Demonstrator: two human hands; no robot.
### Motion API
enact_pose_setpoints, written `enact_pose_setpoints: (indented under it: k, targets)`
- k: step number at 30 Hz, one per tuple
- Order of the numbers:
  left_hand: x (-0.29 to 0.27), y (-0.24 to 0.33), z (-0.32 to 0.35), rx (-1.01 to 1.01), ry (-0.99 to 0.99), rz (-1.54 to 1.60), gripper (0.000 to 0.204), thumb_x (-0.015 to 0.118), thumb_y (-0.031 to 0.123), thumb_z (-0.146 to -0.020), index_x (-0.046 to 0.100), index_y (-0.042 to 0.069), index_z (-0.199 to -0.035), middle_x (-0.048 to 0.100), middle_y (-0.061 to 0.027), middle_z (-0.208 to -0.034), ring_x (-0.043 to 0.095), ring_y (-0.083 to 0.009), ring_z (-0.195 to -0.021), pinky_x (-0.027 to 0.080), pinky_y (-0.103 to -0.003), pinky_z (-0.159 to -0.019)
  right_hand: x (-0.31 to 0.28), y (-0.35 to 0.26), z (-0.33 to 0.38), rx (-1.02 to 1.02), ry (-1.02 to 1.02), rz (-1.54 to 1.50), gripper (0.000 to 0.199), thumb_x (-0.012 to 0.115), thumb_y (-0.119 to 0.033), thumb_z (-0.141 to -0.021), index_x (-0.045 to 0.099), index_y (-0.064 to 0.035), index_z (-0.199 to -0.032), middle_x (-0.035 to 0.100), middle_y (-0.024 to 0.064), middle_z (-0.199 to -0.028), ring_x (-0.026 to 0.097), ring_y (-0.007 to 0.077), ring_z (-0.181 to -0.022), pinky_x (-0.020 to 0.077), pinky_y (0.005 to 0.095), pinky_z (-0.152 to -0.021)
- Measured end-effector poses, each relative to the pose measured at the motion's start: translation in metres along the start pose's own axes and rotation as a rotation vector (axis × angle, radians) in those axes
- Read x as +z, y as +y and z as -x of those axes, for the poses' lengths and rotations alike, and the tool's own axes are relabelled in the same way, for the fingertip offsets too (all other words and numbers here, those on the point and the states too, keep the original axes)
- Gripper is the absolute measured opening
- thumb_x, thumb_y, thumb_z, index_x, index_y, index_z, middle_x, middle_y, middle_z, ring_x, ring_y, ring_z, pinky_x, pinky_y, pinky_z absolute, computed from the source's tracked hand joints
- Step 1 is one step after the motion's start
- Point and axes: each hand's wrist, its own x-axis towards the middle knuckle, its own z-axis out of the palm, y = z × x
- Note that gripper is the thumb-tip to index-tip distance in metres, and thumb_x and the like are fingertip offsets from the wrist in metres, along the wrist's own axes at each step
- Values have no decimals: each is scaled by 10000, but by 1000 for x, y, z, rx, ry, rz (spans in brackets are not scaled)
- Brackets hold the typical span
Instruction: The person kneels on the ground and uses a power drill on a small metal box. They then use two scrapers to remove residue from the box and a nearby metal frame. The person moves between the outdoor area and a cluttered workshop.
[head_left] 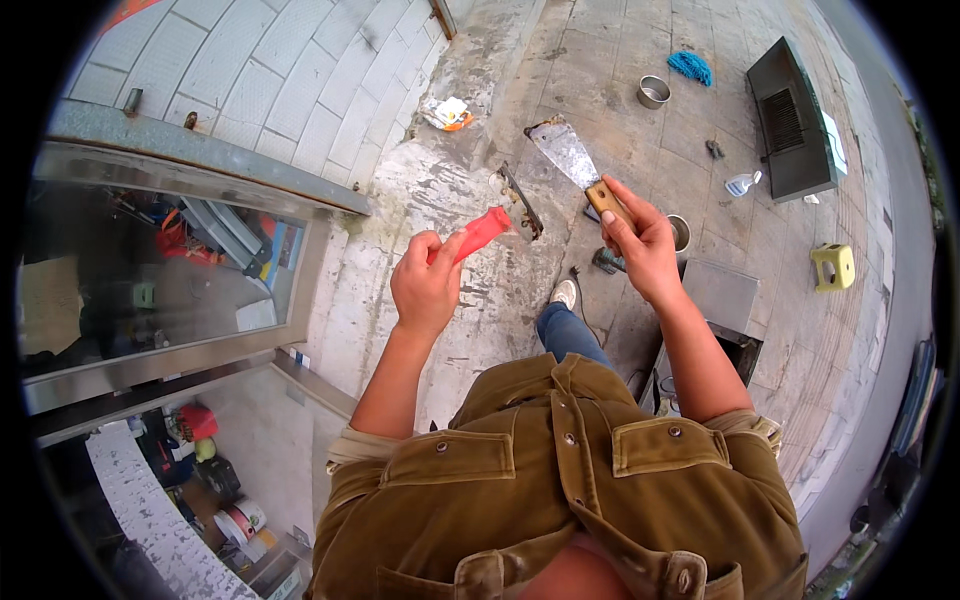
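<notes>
My right hand (pixel 648 248) is closed around the wooden handle of a scraper (pixel 566 153). Its wide metal blade, smeared with dark and pale grime, points up and to the left in the air. Across from it, my left hand (pixel 424 285) grips a flat red strip (pixel 484 235), which sticks out past the fingers toward the scraper. Whether the strip is plastic or cloth I cannot tell. The two tools are apart from each other. Below them, a dark narrow strip (pixel 522 202) lies on the stained pale ledge (pixel 480 290).
A range hood (pixel 790 120) rests at the far right, with a spray bottle (pixel 742 184) near it. Farther back lie a blue cloth (pixel 690 67) and a metal pot (pixel 653 92). A yellow-green stool (pixel 833 268) stands right. A glass door frame (pixel 300 300) borders the left.
</notes>
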Motion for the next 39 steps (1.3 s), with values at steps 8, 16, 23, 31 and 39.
enact_pose_setpoints:
  k: [8, 16, 23, 31, 39]
  targets:
    - [27, -19, -85, -231, 53, 46, 493, 719, 48, -708, 596, 156, -1172, 510, -77, -984, 571, -245, -784, 484, -341, -664, -36, -2, -96, 46, -40, 29, 418, 593, -89, -887, 520, -68, -1298, 585, 5, -912, 470, 43, -657, 419, 203, -574]
    - [23, -13, -170, -211, -160, 280, 447, 679, 29, -779, 591, 90, -1212, 611, -132, -1089, 625, -252, -919, 499, -312, -778, -40, -10, -144, -179, 13, 477, 424, 622, -112, -846, 524, -38, -1252, 618, 189, -1133, 637, 323, -961, 495, 349, -808]
    - [68, -15, -211, -154, -194, 242, 442, 654, 131, -816, 559, 87, -1245, 590, -111, -975, 624, -272, -752, 508, -356, -636, 2, -4, -201, -297, 189, 684, 399, 635, -108, -816, 549, -9, -1192, 636, 218, -1009, 629, 375, -875, 510, 383, -753]
    - [108, -50, -271, -275, -260, 363, 417, 594, 104, -853, 530, 46, -1260, 596, -173, -982, 617, -328, -826, 494, -383, -706, 36, 5, -271, -335, 284, 691, 388, 643, -86, -803, 563, 2, -1173, 641, 201, -926, 631, 368, -777, 509, 390, -669]
    - [147, -87, -287, -391, -183, 381, 395, 594, 129, -859, 548, 44, -1242, 615, -176, -954, 616, -333, -843, 485, -388, -740, 56, 20, -279, -296, 184, 753, 383, 640, -68, -795, 575, -12, -1169, 637, 171, -863, 621, 348, -722, 502, 390, -644]
